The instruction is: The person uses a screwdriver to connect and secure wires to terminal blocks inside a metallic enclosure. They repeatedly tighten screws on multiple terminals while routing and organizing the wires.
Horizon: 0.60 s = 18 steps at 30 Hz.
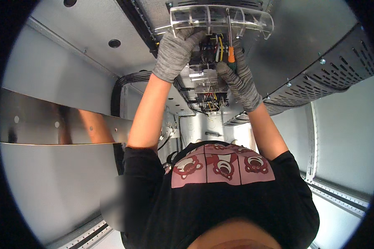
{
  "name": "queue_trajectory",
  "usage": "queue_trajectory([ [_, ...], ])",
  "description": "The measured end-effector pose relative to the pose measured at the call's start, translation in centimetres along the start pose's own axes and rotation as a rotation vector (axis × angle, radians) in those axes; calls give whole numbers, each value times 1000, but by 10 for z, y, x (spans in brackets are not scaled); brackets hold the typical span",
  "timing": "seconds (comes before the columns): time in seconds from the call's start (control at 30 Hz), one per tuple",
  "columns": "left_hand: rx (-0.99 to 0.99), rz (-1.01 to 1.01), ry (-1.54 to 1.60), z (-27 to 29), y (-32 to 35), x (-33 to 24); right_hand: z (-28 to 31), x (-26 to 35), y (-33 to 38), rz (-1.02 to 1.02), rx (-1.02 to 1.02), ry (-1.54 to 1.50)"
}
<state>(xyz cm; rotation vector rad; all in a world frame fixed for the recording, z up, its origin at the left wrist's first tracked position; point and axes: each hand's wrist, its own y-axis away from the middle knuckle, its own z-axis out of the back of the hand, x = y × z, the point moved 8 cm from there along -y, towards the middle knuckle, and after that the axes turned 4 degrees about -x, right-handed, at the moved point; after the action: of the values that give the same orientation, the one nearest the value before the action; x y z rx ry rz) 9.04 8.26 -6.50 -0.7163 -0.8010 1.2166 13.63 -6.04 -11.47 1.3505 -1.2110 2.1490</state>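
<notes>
The 2 gloved hands are apart. The right hand [242, 83] is closed around the handle of the screwdriver [231, 54], whose shaft points far, overlapping the right part of the clear cover [197, 17]. The left hand [174, 54] is at the cover's near edge, left of the wires [220, 47]; whether it grips, I cannot tell. A slotted duct [340, 68] runs along the right.

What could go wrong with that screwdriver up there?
The screwdriver in the gloved right hand might slip and scratch the clear plastic cover that its shaft overlaps in view. It could nick the coloured wires that appear beside it, or poke the gloved left hand near the cover's lower edge.
</notes>
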Motion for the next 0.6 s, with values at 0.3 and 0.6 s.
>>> queue_trajectory([
  [0.3,183,119,-192,-16,2,-8,4,-15,-2,-127,-153,-374],
  [0.6,318,138,24,8,3,-16,4,-9,-8,-153,-260,-515],
])
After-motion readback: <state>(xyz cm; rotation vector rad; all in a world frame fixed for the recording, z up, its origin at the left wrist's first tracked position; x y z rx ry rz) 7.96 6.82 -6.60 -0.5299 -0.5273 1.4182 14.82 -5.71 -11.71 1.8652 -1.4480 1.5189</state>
